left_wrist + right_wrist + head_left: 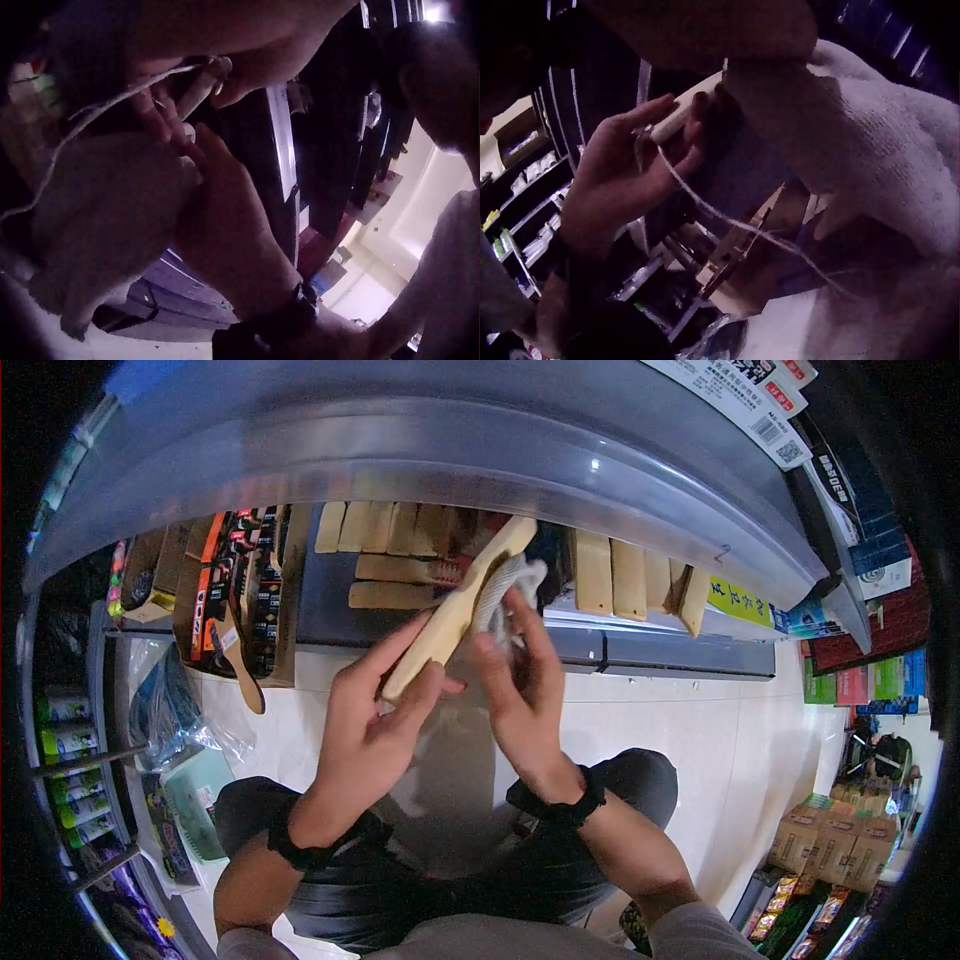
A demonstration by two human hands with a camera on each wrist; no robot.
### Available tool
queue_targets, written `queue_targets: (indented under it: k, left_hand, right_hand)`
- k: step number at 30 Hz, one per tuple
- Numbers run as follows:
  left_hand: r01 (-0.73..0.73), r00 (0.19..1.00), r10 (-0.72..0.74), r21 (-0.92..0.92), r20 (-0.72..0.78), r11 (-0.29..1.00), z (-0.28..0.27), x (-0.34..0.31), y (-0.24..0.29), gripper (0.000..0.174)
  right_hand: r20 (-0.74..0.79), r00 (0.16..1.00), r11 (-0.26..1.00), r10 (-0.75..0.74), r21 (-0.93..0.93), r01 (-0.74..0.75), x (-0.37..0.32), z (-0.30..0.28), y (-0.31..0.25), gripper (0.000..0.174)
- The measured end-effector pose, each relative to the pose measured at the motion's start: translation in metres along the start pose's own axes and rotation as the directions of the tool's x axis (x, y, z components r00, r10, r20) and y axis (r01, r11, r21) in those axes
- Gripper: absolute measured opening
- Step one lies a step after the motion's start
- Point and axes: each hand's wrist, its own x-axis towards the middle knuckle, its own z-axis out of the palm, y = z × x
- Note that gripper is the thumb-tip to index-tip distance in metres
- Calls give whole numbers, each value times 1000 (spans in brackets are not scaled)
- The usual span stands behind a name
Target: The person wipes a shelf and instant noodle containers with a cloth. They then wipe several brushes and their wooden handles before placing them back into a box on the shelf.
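Observation:
My left hand [370, 710] grips the near end of a pale wooden-handled brush [455, 622], which slants away up to the right, its thumb along the wood. A whitish cloth [497, 595] is bunched in my right hand [525, 710], right against the brush's right side. In the left wrist view the cloth [112, 202] hangs down broadly below the fingers. A thin white string [727, 221] trails from the handle's end [675, 124] in the right wrist view. The brush's far underside is hidden by the cloth.
Wooden-handled brushes [395, 568] lie on the low shelf behind, with more wooden handles [592, 572] to the right. An upper shelf edge [430, 470] overhangs them. A carton [285, 630] of packaged goods, with another brush [238, 660] leaning out, stands left on the tiled floor [720, 760].

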Motion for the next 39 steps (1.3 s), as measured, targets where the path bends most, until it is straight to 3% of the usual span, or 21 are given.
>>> queue_targets:
  k: [2, 4, 6, 8, 9, 10, 12, 14, 15, 16, 17, 18, 20, 22, 25, 27, 34, 35, 36, 38, 39]
  left_hand:
    - [-38, 999, 40, 52, -30, 998, 0, 1, -3, 42]
    - [-203, 977, 213, 439, 27, 875, -2, 2, -3, 42]
    - [-190, 973, 229, 470, -27, 862, -4, 1, -3, 38]
    - [-403, 871, 489, 498, -50, 768, -10, 3, -4, 33]
    - [-355, 873, 450, 388, -187, 850, -12, -1, -1, 24]
    - [-353, 873, 449, 391, -190, 850, -15, -2, 3, 24]
    - [-426, 835, 393, -1, -384, 905, -21, -3, 8, 22]
    - [-464, 766, 360, -71, -532, 883, -39, 5, 4, 27]
    - [-416, 724, 234, -139, -649, 899, -37, 9, 17, 34]
    - [-414, 724, 231, -141, -650, 900, -40, 14, 23, 34]
    - [-400, 673, 92, -257, -733, 880, -42, 18, 28, 35]
    - [-397, 613, -55, -368, -788, 841, -44, 21, 32, 36]
    - [-333, 621, -105, -383, -777, 862, -49, 23, 32, 36]
    - [-212, 801, -176, -546, -572, 810, -66, 22, 17, 37]
    - [-150, 855, -184, -571, -484, 807, -68, 26, 10, 40]
    - [-101, 881, -196, -576, -431, 811, -64, 28, 10, 41]
    - [-19, 821, -247, -457, -515, 889, -53, 39, 0, 39]
    - [-8, 860, -230, -463, -456, 886, -57, 36, -4, 35]
    - [-6, 861, -231, -462, -453, 887, -55, 38, -5, 35]
    - [39, 828, -264, -420, -494, 907, -51, 40, -7, 34]
    - [40, 830, -263, -418, -492, 907, -52, 40, -9, 34]
  right_hand:
    - [119, 979, 977, 165, 116, -179, -8, 6, 0, 58]
    - [122, 971, 966, 207, 130, -222, -10, 7, -2, 54]
    - [120, 949, 939, 291, 154, -307, -11, 8, -8, 47]
    - [80, 934, 896, 348, 265, -356, -7, 10, -15, 35]
    - [66, 912, 850, 406, 339, -403, -5, 7, -15, 30]
    - [57, 884, 796, 463, 412, -443, -3, 5, -14, 27]
    - [70, 860, 787, 506, 371, -493, -3, 2, 1, 25]
    - [70, 761, 699, 645, 349, -625, -10, 0, 7, 33]
    - [70, 758, 697, 648, 347, -628, -11, -1, 7, 33]
    - [117, 690, 617, 715, 359, -700, -12, -1, 7, 39]
    - [165, 615, 530, 771, 368, -764, -13, -1, 6, 45]
    - [165, 614, 529, 772, 368, -764, -14, -1, 2, 45]
    - [410, 612, 613, 676, 147, -776, -17, 2, -5, 55]
    - [501, 587, 619, 636, 123, -776, -24, 4, -4, 56]
    - [668, 389, 601, 635, -110, -791, -23, 8, -17, 50]
    - [669, 385, 613, 635, -133, -779, -25, 11, -17, 51]
    - [634, 338, 555, 695, -175, -813, -18, 11, -34, 69]
    - [648, 321, 552, 691, -186, -813, -19, 11, -34, 71]
    - [647, 323, 552, 691, -183, -814, -19, 11, -34, 71]
    - [622, 493, 631, 609, -3, -776, -22, 14, -36, 37]
    - [621, 495, 631, 608, 0, -776, -21, 15, -30, 37]
